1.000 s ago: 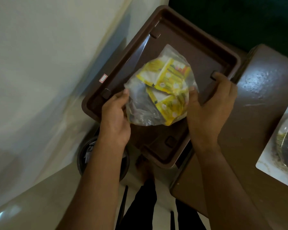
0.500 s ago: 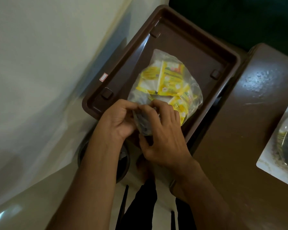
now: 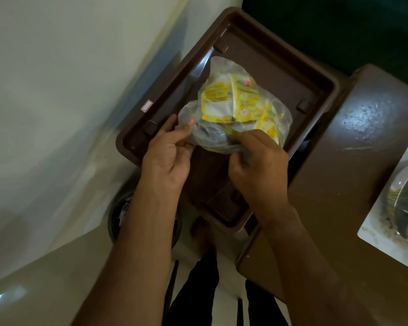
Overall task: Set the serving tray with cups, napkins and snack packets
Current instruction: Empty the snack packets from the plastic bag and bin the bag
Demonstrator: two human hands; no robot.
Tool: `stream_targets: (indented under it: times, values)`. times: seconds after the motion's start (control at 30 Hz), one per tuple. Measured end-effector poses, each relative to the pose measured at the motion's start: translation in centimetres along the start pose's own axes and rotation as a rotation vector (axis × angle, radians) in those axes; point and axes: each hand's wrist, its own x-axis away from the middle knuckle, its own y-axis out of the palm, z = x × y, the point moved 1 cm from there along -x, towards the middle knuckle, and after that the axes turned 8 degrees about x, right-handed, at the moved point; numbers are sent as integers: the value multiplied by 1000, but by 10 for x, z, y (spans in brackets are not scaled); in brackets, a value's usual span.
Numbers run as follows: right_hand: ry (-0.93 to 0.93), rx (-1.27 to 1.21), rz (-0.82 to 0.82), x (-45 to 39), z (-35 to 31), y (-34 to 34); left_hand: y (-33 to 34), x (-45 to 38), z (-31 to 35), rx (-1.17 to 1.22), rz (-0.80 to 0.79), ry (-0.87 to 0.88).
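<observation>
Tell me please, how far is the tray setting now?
Done: the clear plastic bag of yellow snack packets lies on the brown plastic tray. In hand: the left hand and right hand pinch the bag's near end, apparently opening it. Left: no cups or napkins show on the tray; packets remain bagged.

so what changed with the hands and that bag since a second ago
Both hands left the bag's sides: the right hand let go of the tray rim, and with the left hand now pinches the clear bag at its near end. Tray and bag stayed put.
</observation>
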Motion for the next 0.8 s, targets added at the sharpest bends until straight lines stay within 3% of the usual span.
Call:
stream_targets:
  times: [0.23, 0.37, 0.5, 0.6, 0.67, 0.8]
  values:
    - [102, -38, 72, -10, 12, -6, -3, 13, -6, -105, 58, -179]
    - [251, -169, 83, -10, 15, -13, -9, 12, -16, -363, 109, -31]
    - [382, -332, 108, -21, 18, -24, -3, 18, -23, -293, 36, 33]
    - [408, -351, 104, -26, 14, -28, -5, 16, -18, -370, 160, 136]
    - [409, -345, 101, -26, 13, -29, -7, 17, -10, -244, 164, 178]
    - [446, -381, 114, -25, 11, -27, -11, 24, 4, 199, 12, 243]
